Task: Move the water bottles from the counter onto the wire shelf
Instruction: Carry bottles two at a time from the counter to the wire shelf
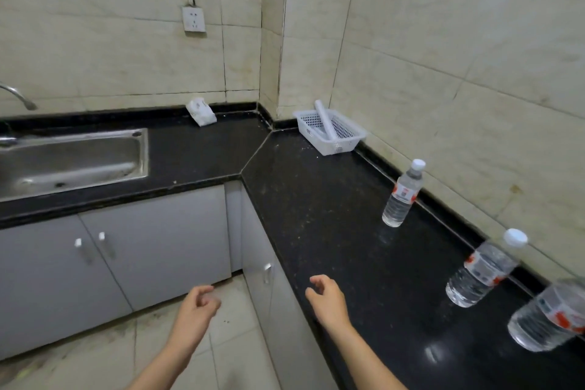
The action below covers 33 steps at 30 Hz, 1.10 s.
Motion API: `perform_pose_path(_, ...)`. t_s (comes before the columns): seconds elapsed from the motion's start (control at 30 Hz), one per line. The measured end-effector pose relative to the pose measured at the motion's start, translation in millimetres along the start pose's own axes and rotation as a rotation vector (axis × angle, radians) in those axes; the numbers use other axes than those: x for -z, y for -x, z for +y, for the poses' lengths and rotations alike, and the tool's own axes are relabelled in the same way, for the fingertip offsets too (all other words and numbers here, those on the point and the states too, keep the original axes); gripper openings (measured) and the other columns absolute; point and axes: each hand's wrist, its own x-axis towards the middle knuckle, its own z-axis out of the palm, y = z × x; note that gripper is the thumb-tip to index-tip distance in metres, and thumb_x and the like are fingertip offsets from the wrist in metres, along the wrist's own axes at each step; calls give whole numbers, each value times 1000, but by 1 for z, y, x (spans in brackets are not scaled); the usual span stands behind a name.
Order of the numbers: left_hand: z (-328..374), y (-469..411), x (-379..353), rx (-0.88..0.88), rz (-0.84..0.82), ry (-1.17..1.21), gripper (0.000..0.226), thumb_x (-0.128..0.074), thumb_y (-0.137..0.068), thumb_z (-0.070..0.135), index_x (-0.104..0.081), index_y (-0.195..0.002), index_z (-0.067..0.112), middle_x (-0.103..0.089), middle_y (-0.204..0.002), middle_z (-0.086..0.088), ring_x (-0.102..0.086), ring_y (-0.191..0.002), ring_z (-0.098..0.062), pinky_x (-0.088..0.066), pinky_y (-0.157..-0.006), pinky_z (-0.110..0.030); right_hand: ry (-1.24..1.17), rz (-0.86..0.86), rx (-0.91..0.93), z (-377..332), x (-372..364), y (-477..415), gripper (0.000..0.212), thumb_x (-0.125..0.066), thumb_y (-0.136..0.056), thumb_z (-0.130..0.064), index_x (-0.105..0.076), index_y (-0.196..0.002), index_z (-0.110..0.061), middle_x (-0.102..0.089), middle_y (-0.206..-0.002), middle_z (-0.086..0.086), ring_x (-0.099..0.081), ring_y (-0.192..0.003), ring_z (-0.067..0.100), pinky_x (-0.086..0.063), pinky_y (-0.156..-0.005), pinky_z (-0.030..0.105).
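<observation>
Three water bottles upright on black counter (316,199) by the right wall: far bottle (401,198), middle bottle (482,274), near bottle (546,318). Left hand (197,305), right hand (326,298): fingers loosely curled, empty; right hand over counter edge.

Black with fine pale speckles for the counter (316,215), dull silver-grey for the sink (79,161), flat grey with silvery handles for the cabinet doors (164,241). Clear with red-and-white labels for the far bottle (401,196), the middle bottle (481,272) and the near bottle (550,317), 3 in all, with white caps on the first 2. White with a dotted grid of holes for the basket (343,149), cream with beige marbling and dark grout lines for the wall tiles (443,41).
</observation>
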Motion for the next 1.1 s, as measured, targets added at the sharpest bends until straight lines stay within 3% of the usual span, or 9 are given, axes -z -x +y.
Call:
perform_pose_path(0.27,21,-90,-31,44,-96,-44,22,-49,-86,2,-50,-107,9,-51,-79,-4,-51,-81,-23,-36,-67,-30,-2,89,-80,-7,1,-70,31,-56,-84,-12,-59,-115,-7,-56,-121,13,-54,-112,24,-39,-94,27)
perform_pose_path(0.43,47,-166,-66,16,-247,-90,24,-49,-85,-1,-52,-109,0,-48,-70,-4,-45,-65,-17,-33,-57,-27,-1,251,-155,-16,15,-115,30,-56,-84,-11,-59,-114,-6,-58,-120,14,-55,-110,25,-38,-91,27)
perform_pose_path(0.6,91,-225,-104,-48,-471,-178,18,-50,-88,6,-49,-105,12,-50,-75,-1,-50,-79,-19,-39,-72,-30,-25,406,-286,-28,27,-136,31,-56,-84,-10,-58,-115,-6,-56,-122,14,-53,-114,25,-38,-95,29)
perform_pose_path(0.7,104,-251,-130,-66,-555,-211,22,-53,-85,5,-55,-107,6,-53,-73,-3,-51,-80,-23,-38,-74,-30,-44,491,-366,-29,30,-134,32,-57,-84,-10,-58,-115,-6,-56,-121,15,-53,-114,26,-38,-96,29)
perform_pose_path(0.83,100,-248,-170,-27,-715,-268,24,-53,-85,6,-55,-109,6,-57,-86,-9,-56,-86,-28,-40,-75,-32,-66,579,-507,-17,33,-112,31,-58,-83,-9,-59,-113,-5,-56,-117,15,-54,-113,27,-38,-96,27)
perform_pose_path(0.97,91,-222,-210,-15,-888,-317,26,-52,-85,7,-54,-111,7,-58,-93,-14,-51,-81,-22,-40,-76,-31,-106,685,-651,7,51,-79,31,-59,-82,-7,-60,-112,-2,-58,-116,17,-55,-110,28,-38,-95,27)
perform_pose_path(1.1,97,-199,-247,-35,-997,-370,26,-51,-86,6,-52,-113,6,-54,-80,-4,-50,-80,-19,-37,-78,-29,-140,791,-735,34,80,-54,31,-59,-81,-5,-59,-112,-1,-60,-117,19,-56,-111,28,-39,-93,28)
